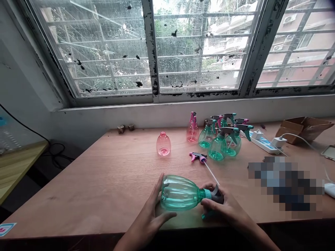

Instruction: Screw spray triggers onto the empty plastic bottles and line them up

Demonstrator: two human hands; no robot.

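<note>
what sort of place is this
Probably a small indoor assembly workbench: a wooden table under a barred window, a cluster of assembled spray bottles, a loose trigger sprayer, and the left hand and right hand holding a teal bottle.

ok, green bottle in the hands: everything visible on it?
The green spray bottle is clear teal plastic with a ribbed, bulbous body, a teal collar and a grey trigger head. It looks empty and lies sideways at the near edge of the table, base to the left. The left hand cups the base; the right hand holds the head.
</note>
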